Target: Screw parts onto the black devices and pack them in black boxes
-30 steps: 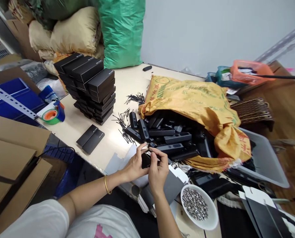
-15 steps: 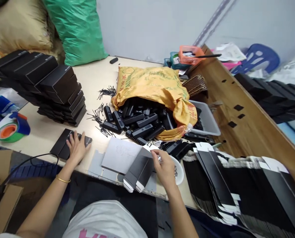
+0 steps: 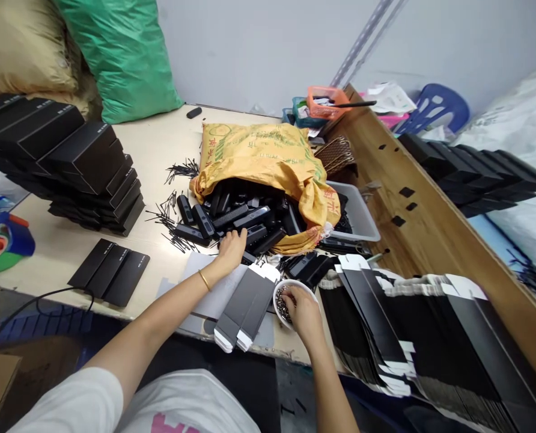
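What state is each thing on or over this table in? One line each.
Yellow sack: lying down, mouth open
Black devices: heaped loosely at the sack's mouth
White bowl: upright, holding small metal pieces
Three black boxes: closed, side by side
Box stack: piled high, tops closed
Dark carton: lying down, white flaps open
Left grip: at the black devices
Right grip: in the white bowl

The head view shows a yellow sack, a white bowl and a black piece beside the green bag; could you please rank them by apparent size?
1. Yellow sack
2. White bowl, partly covered by the right hand
3. Black piece, though it lies farther off
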A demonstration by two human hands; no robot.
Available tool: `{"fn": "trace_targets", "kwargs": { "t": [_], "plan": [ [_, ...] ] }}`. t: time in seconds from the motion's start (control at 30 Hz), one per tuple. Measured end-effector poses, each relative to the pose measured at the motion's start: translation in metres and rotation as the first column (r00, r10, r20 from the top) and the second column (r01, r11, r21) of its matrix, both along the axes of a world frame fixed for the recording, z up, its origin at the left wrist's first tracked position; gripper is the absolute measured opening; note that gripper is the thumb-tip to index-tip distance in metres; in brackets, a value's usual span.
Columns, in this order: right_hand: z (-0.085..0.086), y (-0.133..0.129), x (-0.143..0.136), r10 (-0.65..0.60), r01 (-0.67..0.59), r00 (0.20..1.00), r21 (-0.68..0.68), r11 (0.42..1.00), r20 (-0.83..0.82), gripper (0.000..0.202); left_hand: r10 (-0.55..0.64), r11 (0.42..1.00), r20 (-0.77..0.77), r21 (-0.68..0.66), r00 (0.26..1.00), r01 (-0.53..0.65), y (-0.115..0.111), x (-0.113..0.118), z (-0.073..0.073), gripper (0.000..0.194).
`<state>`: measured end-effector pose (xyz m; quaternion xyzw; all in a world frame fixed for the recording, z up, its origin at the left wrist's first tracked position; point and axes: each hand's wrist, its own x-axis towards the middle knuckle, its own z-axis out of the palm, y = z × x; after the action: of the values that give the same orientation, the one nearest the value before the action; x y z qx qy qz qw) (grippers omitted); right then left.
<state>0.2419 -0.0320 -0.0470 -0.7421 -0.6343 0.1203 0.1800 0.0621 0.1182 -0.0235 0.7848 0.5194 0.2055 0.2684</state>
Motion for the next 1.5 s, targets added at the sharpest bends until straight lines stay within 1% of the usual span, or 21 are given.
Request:
{"fn": "trace_targets", "kwargs": {
  "t": [0.07,0.13,0.2,0.27,0.3,0.33,0.37,0.4,0.47,0.5,0.57,0.6,0.67,0.77,0.83,0.9,0.97,1.07,1.2,1.33,1.5],
  "plan": [
    [-0.001,-0.001,0.000,-0.092,0.102,0.983,0.054,0.993,-0.160,0.017,-0.020,1.000,0.025,0.005,0.999,0.020,0.001,-0.015,-0.001,0.049],
    [0.000,0.000,-0.002,-0.162,0.206,0.915,0.084,0.975,-0.368,0.020,-0.048,0.999,0.051,0.018,0.998,0.047,-0.002,-0.040,0.003,0.050],
    [0.003,0.003,-0.008,-0.183,0.287,0.793,0.092,0.953,-0.581,0.024,-0.047,0.998,0.141,0.040,0.989,0.042,-0.007,-0.066,0.010,0.047],
    [0.007,0.008,-0.014,-0.178,0.350,0.645,0.080,0.933,-0.743,0.027,0.031,0.999,0.300,0.026,0.953,-0.041,-0.015,-0.087,0.019,0.038],
    [0.010,0.011,-0.018,-0.177,0.374,0.563,0.058,0.926,-0.807,0.028,0.099,0.995,0.406,-0.016,0.908,-0.101,-0.020,-0.095,0.023,0.034],
    [0.014,0.013,-0.022,-0.173,0.385,0.475,0.027,0.922,-0.863,0.028,0.183,0.983,0.523,-0.093,0.832,-0.158,-0.025,-0.101,0.026,0.032],
    [0.017,0.016,-0.027,-0.163,0.381,0.381,-0.006,0.924,-0.910,0.028,0.277,0.960,0.633,-0.208,0.723,-0.186,-0.030,-0.105,0.028,0.032],
    [0.021,0.019,-0.033,-0.148,0.364,0.287,-0.035,0.931,-0.946,0.028,0.378,0.922,0.723,-0.349,0.578,-0.166,-0.036,-0.106,0.030,0.033],
    [0.028,0.025,-0.049,-0.109,0.300,0.129,-0.066,0.952,-0.986,0.026,0.589,0.790,0.766,-0.613,0.258,0.018,-0.045,-0.106,0.032,0.033],
    [0.031,0.029,-0.058,-0.093,0.268,0.077,-0.069,0.961,-0.993,0.025,0.682,0.705,0.718,-0.696,0.136,0.137,-0.049,-0.105,0.032,0.031],
    [0.037,0.035,-0.079,-0.071,0.224,0.038,-0.061,0.973,-0.997,0.023,0.801,0.567,0.599,-0.761,0.006,0.317,-0.054,-0.104,0.032,0.026],
    [0.039,0.038,-0.090,-0.060,0.217,0.056,-0.046,0.975,-0.997,0.022,0.829,0.530,0.558,-0.769,-0.028,0.358,-0.056,-0.104,0.032,0.026],
    [0.042,0.042,-0.110,-0.023,0.242,0.169,0.019,0.970,-0.985,0.021,0.848,0.508,0.525,-0.774,-0.066,0.378,-0.057,-0.104,0.033,0.026],
    [0.045,0.044,-0.135,0.058,0.293,0.445,0.206,0.934,-0.894,0.017,0.846,0.519,0.526,-0.779,-0.084,0.352,-0.057,-0.106,0.035,0.027],
    [0.047,0.043,-0.146,0.100,0.270,0.595,0.315,0.910,-0.798,0.014,0.843,0.524,0.531,-0.777,-0.086,0.347,-0.058,-0.108,0.035,0.027],
    [0.048,0.043,-0.153,0.126,0.224,0.688,0.374,0.900,-0.715,0.012,0.842,0.527,0.532,-0.775,-0.090,0.348,-0.059,-0.108,0.034,0.028],
    [0.049,0.044,-0.156,0.141,0.186,0.746,0.408,0.894,-0.650,0.011,0.834,0.539,0.544,-0.769,-0.091,0.345,-0.060,-0.110,0.032,0.030],
    [0.049,0.045,-0.156,0.161,0.136,0.798,0.433,0.891,-0.581,0.010,0.799,0.584,0.597,-0.744,-0.070,0.325,-0.061,-0.113,0.028,0.030],
    [0.044,0.042,-0.157,0.166,0.108,0.812,0.425,0.899,-0.559,0.010,0.754,0.642,0.657,-0.724,-0.034,0.254,-0.063,-0.117,0.025,0.026],
    [0.033,0.036,-0.165,0.162,0.121,0.829,0.454,0.883,-0.536,0.013,0.772,0.625,0.636,-0.753,-0.016,0.204,-0.067,-0.118,0.019,0.025],
    [0.031,0.034,-0.169,0.088,0.164,0.721,0.292,0.942,-0.688,0.010,0.759,0.646,0.649,-0.746,-0.040,0.159,-0.069,-0.118,0.017,0.026]
  ]
}}
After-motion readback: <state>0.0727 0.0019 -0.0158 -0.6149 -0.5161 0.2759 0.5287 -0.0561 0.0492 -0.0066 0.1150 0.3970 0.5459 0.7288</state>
